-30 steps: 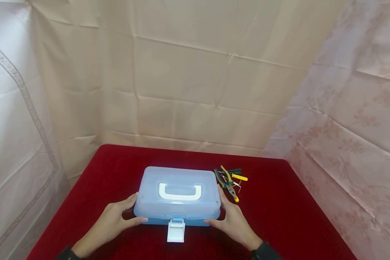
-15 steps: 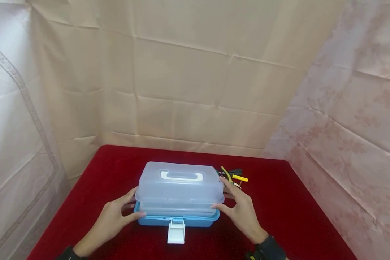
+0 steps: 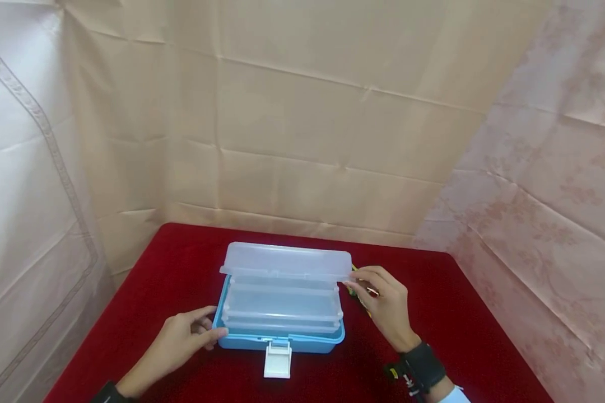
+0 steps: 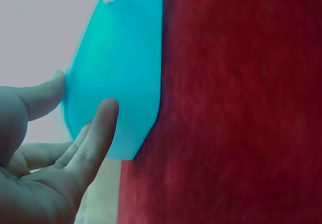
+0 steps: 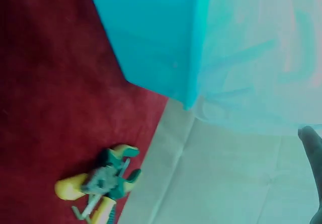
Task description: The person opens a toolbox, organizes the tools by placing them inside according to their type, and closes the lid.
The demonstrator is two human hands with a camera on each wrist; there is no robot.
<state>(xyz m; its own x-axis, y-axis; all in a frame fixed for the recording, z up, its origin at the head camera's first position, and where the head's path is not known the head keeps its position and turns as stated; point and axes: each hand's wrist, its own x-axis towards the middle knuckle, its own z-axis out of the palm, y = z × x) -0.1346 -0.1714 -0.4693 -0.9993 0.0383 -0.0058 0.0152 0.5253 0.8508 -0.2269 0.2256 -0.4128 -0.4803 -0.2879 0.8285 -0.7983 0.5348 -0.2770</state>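
A toolbox with a blue base stands on the table, its translucent lid tilted up toward the back. Clear trays show inside, and a white latch hangs down at the front. My left hand holds the base's left front corner, thumb at the rim and fingers along the side wall. At the lid's right front corner, my right hand pinches the edge between thumb and fingers. In the right wrist view only one fingertip appears, at the lid's edge.
Pliers lie with yellow-handled tools to the right of the toolbox, partly hidden by the right hand in the head view. Red cloth covers the table. Beige cloth hangs behind it, with pale cloths at both sides.
The lid has swung up and back from closed, uncovering the trays. My right hand has risen and moved away from me with it; my left hand has stayed at the left corner.
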